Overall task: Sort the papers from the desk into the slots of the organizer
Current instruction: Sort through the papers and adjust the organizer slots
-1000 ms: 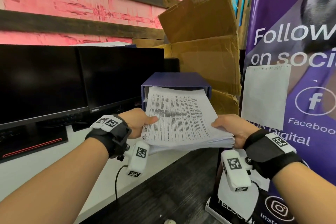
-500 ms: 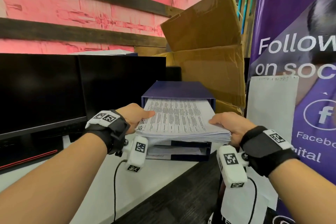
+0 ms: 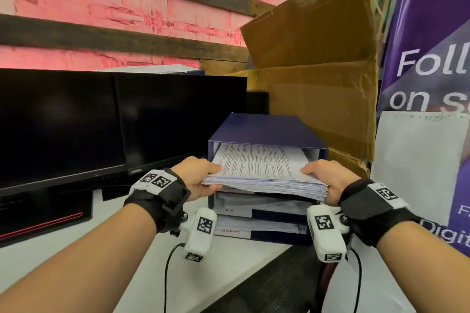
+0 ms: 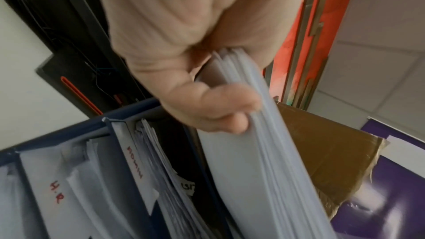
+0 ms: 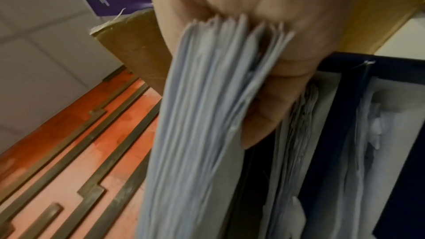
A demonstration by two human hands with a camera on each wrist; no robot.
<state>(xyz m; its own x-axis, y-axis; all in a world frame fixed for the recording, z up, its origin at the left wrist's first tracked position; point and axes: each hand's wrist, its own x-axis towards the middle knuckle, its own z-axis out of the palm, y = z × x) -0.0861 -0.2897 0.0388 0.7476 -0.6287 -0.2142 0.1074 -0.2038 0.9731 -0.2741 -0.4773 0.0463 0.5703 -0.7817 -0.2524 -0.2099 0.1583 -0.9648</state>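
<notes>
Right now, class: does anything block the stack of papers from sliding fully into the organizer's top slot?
Nothing visible does. The stack, gripped by the left hand and right hand, already has its far end inside the organizer's top slot. The slot's depth is hidden.

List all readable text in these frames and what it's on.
"Foll", "on s", "Digit": cut-off white lettering on the purple banner.
"H.R": red handwriting on a white tab in the dark blue slotted organizer.
Second red tab label: too blurred.
Thick printed paper stack, black monitor badge: too small to read.
</notes>
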